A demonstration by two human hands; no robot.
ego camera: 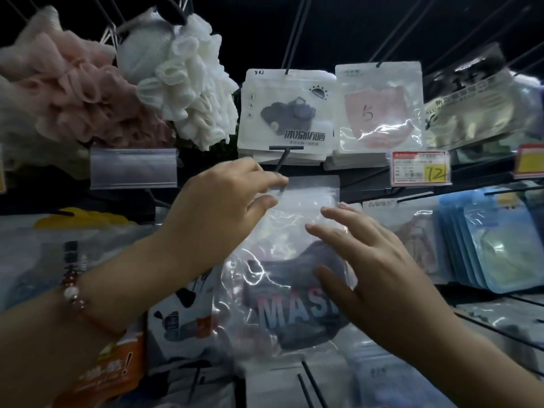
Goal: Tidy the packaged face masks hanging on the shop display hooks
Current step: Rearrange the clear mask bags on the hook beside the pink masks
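- A shop display wall fills the view, with rows of packaged face masks hanging from dark metal hooks.
- Upper left hang two fluffy bath sponges, a pink one (59, 81) and a white one (182, 83). To their right are a stack of white mask packs (287, 113) and a stack with a pink mask (379, 110), with a price tag (419, 167) just below.
- Centre, nearest the person, is a clear mask bag (282, 260) holding a dark mask printed "MASK". Its white top strip sits at the tip of a hook (281, 164).
- The left hand (217, 213), a beaded bracelet (75, 295) on its wrist, pinches the bag's top left edge between thumb and fingers, right beside the hook.
- The right hand (374, 260) lies spread and relaxed, fingers straight, touching the bag's front on its right side, steadying and not grasping.
- So the bag hangs below the left grip and behind the right palm.
- The bag looks very light, thin, crinkly and glossy, so probably slippery; the mask inside looks soft and unlikely to break.
- The stiffer top strip, near its hanging hole, seems the best place to hold it; the film below would likely just buckle.
- Blue packs (482, 240) hang on the right.
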